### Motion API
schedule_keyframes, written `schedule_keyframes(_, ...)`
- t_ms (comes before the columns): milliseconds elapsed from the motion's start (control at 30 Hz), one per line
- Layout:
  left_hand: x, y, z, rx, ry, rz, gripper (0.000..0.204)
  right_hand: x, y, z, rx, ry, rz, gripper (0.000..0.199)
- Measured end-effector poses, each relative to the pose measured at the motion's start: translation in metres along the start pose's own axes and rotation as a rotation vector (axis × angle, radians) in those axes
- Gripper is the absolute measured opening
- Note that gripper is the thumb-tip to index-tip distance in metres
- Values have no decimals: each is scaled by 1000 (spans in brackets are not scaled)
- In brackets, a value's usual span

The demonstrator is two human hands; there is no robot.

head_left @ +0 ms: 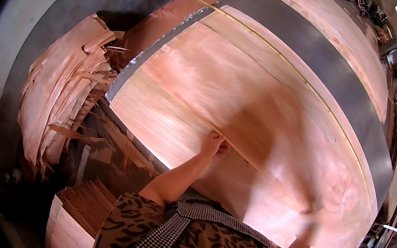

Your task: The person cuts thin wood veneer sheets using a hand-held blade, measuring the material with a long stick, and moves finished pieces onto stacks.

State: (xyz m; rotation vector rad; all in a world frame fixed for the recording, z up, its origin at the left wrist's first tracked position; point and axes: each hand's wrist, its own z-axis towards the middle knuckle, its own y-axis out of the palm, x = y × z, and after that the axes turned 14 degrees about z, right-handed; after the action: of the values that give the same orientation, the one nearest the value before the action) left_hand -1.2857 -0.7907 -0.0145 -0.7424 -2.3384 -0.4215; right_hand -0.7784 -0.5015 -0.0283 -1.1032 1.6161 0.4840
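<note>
My left hand (215, 144) rests at a long seam between thin wood veneer sheets, its fingers curled in. What its fingertips hold, if anything, is hidden. The veneer sheet (142, 106) left of the seam is pale and straight-grained; the wider veneer sheet (201, 69) right of it is pinkish. Low on the right, my right hand (315, 226) is smeared by motion over the veneer, so its fingers cannot be read. A thin yellowish strip (296, 70) runs lengthwise across the sheets near their far right side.
A dark grey band of tabletop (317, 42) separates these sheets from another veneer sheet (330, 23) on the right. Ragged veneer pieces (64, 81) are heaped at the left, with scraps below. A stack of veneer (87, 207) stands by my left side. A bicycle (362, 2) is far right.
</note>
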Motion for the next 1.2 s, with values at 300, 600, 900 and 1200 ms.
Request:
schedule_keyframes(300, 19, -23, 8, -242, -142, 41, 28, -3, 197, -175, -962, -166, -226, 31)
schedule_keyframes(600, 85, -162, 25, 259, 57, 25, 21, -48, 426, -255, -937, -1259, -703, 22)
schedule_keyframes(900, 96, -182, 42, 315, 66, 7, 17, -48, 472, -241, -897, -1145, -1030, 34)
schedule_keyframes(1200, 110, -185, 37, 258, -7, -21, 24, -62, 478, -244, -912, -1152, -964, 26)
